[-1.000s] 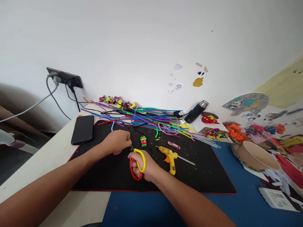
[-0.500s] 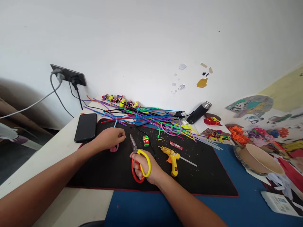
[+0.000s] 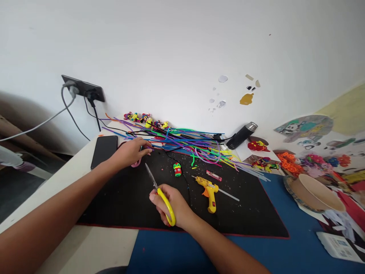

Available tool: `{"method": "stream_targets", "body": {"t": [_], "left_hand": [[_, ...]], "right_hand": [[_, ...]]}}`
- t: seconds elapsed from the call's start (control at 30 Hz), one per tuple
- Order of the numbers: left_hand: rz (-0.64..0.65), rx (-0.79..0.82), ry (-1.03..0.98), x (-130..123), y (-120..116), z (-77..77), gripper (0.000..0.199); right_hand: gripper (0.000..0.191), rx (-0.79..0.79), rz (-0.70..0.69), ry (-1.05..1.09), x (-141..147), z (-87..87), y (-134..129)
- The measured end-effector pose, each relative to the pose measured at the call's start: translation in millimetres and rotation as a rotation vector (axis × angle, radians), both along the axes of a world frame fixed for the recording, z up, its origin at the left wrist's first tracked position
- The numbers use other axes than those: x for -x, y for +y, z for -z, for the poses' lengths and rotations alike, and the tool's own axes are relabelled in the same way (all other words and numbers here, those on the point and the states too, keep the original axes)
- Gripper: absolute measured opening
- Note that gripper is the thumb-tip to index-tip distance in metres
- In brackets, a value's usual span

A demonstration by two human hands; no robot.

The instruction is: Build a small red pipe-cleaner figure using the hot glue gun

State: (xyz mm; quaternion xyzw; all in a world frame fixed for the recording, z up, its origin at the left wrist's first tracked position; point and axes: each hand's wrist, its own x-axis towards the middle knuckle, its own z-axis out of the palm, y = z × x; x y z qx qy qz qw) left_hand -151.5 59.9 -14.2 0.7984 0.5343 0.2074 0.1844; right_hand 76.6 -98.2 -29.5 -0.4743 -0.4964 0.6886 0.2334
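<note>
My right hand (image 3: 171,203) is closed on a pair of scissors (image 3: 169,207) with a yellow handle; the blades point up and to the left. My left hand (image 3: 131,151) lies at the near left edge of a heap of coloured pipe cleaners (image 3: 182,139). Its fingertips are pinched together, and I cannot make out what is between them. A pink loop (image 3: 137,163) shows partly under that hand. Between and beyond my hands stands a small red and green figure (image 3: 177,170) with googly eyes, on the black mat (image 3: 128,201).
Right of the figure lie a yellow glue gun (image 3: 209,192) with a glue stick in it and a small pink packet (image 3: 213,175). A phone (image 3: 104,151) is at the left. A black flask (image 3: 242,136) leans at the back, with bowls (image 3: 319,192) at the far right.
My left hand has moved away from me, toward the pipe cleaners. My right hand has drawn slightly nearer and left, turning the scissors so the red handle is mostly hidden.
</note>
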Motion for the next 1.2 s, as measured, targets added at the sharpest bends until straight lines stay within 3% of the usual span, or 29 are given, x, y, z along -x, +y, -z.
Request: {"method": "stream_targets", "body": {"t": [0.1, 0.27, 0.37, 0.5, 0.67, 0.93, 1.1, 1.2], "left_hand": [[0.112, 0.136, -0.048, -0.3, -5.5, -17.7, 0.035], [0.21, 0.243, 0.014, -8.9, -12.8, -45.0, 0.026], [0.305, 0.205, 0.173, -25.8, -17.8, -45.9, 0.021], [0.336, 0.175, 0.293, -51.2, -23.4, -31.9, 0.021], [0.327, 0.191, 0.289, -60.2, -22.8, -17.2, 0.019], [0.332, 0.22, 0.232, -59.1, -23.3, -7.9, 0.017], [0.315, 0.264, 0.17, -57.3, -24.4, -10.1, 0.011], [0.298, 0.299, 0.091, -58.6, -26.8, -20.6, 0.015]], "right_hand": [[0.051, -0.09, -0.086, -0.173, 2.7, -8.8, 1.1], [0.039, -0.608, -0.367, -0.675, 18.9, -38.1, 6.2], [0.038, -0.839, -0.535, -0.851, 34.6, -46.1, 12.6], [0.036, -1.02, -0.591, -0.933, 46.2, -43.4, 20.6], [0.033, -1.108, -0.618, -0.857, 34.6, -36.0, 21.1], [0.026, -1.197, -0.607, -0.821, 30.8, -30.0, 24.8], [0.026, -1.168, -0.525, -0.714, 21.4, -28.7, 22.2], [0.018, -1.114, -0.339, -0.514, 6.7, -30.5, 22.1]]}}
